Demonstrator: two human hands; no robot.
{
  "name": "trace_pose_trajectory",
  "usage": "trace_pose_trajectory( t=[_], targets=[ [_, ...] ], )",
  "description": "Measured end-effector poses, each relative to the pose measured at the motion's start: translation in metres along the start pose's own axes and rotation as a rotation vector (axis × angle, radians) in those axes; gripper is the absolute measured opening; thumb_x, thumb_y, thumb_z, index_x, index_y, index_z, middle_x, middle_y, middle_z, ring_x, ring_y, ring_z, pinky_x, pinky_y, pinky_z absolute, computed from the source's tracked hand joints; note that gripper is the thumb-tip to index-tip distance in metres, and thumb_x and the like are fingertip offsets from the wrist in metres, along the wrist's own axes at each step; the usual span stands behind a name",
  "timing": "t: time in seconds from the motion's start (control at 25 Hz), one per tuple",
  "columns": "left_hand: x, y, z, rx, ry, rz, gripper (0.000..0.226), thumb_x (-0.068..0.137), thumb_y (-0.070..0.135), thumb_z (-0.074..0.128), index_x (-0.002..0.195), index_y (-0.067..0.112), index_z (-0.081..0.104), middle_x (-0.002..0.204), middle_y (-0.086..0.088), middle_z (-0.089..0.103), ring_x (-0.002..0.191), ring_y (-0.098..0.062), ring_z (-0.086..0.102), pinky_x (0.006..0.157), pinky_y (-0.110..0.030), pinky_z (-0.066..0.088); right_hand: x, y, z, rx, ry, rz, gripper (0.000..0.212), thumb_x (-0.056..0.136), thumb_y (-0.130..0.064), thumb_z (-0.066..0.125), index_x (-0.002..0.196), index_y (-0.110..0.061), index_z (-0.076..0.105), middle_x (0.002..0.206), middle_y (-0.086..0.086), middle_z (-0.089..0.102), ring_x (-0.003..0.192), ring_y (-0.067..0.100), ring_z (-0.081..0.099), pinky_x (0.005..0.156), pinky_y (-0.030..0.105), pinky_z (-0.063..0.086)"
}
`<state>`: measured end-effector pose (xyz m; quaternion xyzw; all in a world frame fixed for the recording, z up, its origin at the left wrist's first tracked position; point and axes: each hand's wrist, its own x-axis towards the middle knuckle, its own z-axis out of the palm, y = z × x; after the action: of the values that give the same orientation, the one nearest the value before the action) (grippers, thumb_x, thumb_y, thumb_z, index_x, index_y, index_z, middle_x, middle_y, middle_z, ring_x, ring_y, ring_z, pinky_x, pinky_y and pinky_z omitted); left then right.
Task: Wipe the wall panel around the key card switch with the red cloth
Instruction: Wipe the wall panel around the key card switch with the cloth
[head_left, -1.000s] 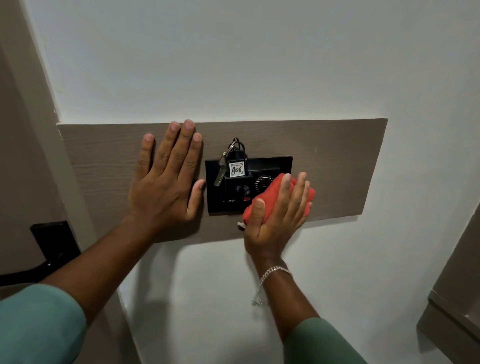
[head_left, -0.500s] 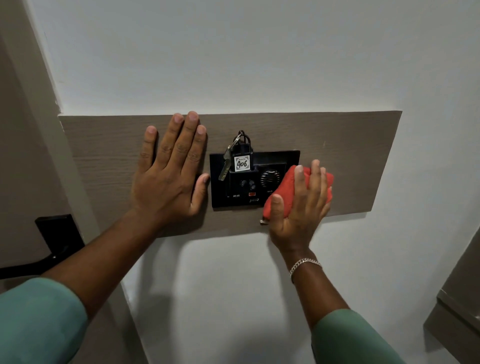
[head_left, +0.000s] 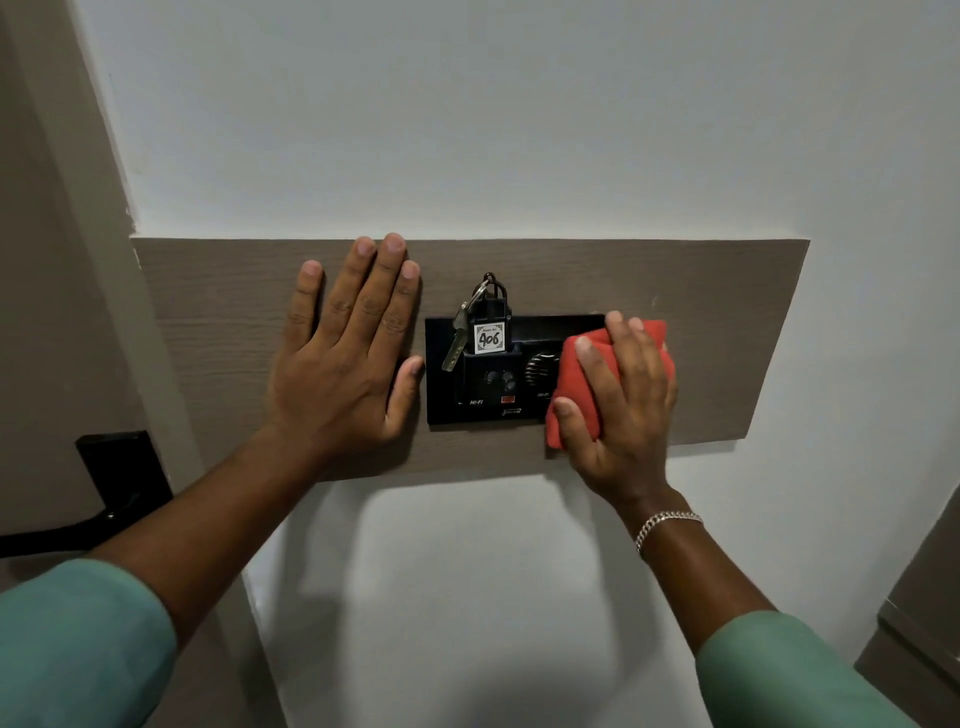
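Head view: right hand (head_left: 621, 410) clamps the red cloth (head_left: 576, 384) over the key card switch's (head_left: 498, 371) right edge; left hand (head_left: 345, 358) lies flat, open, on the wall panel (head_left: 727, 332), whose unwiped length runs rightward.

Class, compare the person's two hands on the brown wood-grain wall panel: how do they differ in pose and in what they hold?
The left hand lies flat and open, holding nothing; the right hand grips the folded red cloth. The left hand sits left of the black key card switch plate, beside it; the right hand overlaps its right edge. Only the right wrist wears a silver bracelet. Both press against the brown wood-grain wall panel.
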<state>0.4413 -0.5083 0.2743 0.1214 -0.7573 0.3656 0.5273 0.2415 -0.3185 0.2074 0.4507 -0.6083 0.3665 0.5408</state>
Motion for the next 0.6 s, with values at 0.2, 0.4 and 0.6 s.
trace_pose_trajectory(
  t=[0.2,0.4,0.6],
  targets=[
    [-0.001,0.001,0.001,-0.001,-0.014,-0.010,0.075,0.094,0.041,0.035,0.157,0.006,0.015,0.165,-0.014,0.011,0.154,-0.029,0.009,0.124,-0.052,0.006,0.020,-0.023,-0.002,0.255,0.309,0.424,0.047,0.101,-0.032,0.047,0.144,-0.016,0.044,0.150,0.012,0.047,0.144,0.022,0.038,0.114,0.060,0.035],
    [0.000,-0.001,-0.002,0.004,-0.044,-0.001,0.075,0.095,0.041,0.035,0.157,0.005,0.013,0.165,-0.015,0.012,0.154,-0.029,0.008,0.124,-0.051,0.004,0.039,-0.094,0.017,0.188,0.147,0.123,0.049,0.100,-0.043,0.045,0.146,-0.024,0.042,0.153,0.010,0.044,0.147,0.029,0.034,0.120,0.056,0.026],
    [0.000,0.002,-0.003,-0.011,-0.026,-0.006,0.074,0.095,0.041,0.035,0.157,0.005,0.016,0.165,-0.014,0.012,0.154,-0.029,0.010,0.124,-0.050,0.004,0.027,-0.088,0.016,0.114,0.132,0.249,0.050,0.099,-0.050,0.037,0.142,-0.026,0.043,0.155,0.011,0.039,0.148,0.028,0.030,0.121,0.056,0.023]
  ],
)
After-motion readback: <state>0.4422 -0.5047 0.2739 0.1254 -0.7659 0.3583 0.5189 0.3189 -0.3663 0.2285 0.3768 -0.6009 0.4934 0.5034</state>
